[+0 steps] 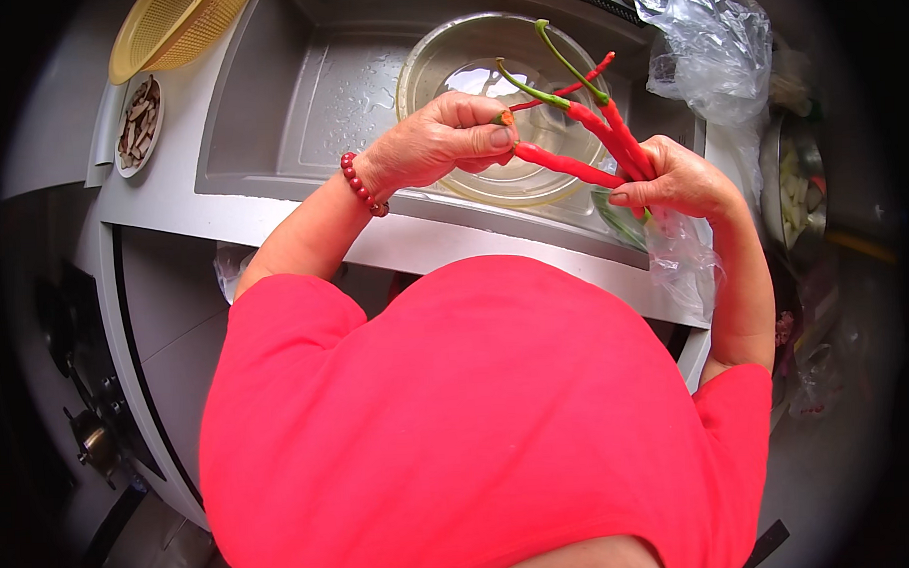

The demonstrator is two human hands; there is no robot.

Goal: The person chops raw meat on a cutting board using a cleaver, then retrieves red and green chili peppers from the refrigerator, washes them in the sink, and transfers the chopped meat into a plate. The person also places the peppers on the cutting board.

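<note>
Over a grey sink (269, 140), my right hand (672, 175) grips several long red chili peppers (622, 139), two with green stems pointing up and away. One red pepper (567, 164) spans from that hand to my left hand (464, 137), which pinches its stem end. A reddish-brown cut tip shows between my left thumb and finger, and another thin red pepper (560, 95) passes behind the stems. Below the peppers, a clear round basin (410, 75) holding water stands in the sink. Something green (619, 217) lies under my right hand, beside a clear plastic bag (682, 257).
A yellow plastic colander (168, 31) and a white plate of sliced pieces (140, 126) stand at the left. Crumpled plastic bags (717, 57) lie at the upper right, near a metal bowl of pale cut vegetables (795, 189). A stove (101, 371) is at the lower left.
</note>
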